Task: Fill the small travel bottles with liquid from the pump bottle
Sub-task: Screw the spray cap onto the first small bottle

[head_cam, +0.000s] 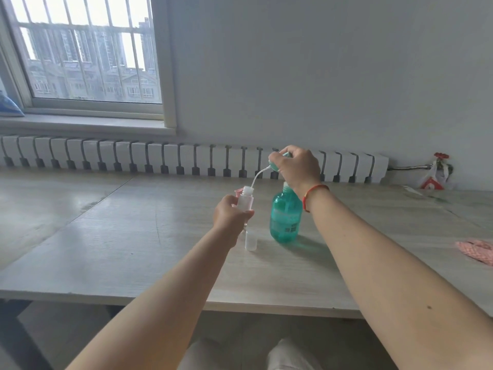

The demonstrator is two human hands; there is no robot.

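Note:
My left hand [230, 216] grips a small clear travel bottle [245, 200] with a pink flip cap, holding it upright above the table. Gripped in my right hand [298, 166] is the green pump head [274, 162], lifted off the teal pump bottle [285, 220]. The pump's thin dip tube [257, 176] curves down and its end meets the mouth of the small bottle. The teal bottle stands on the table with its neck uncovered, right under my right wrist. A second small clear bottle [251, 243] stands on the table just below my left hand.
The pale wooden table [133, 249] runs across the view. A pink cloth [477, 251] lies at its right edge. Behind the table are a white radiator [133, 156], a window and a small bag [434, 177] by the wall.

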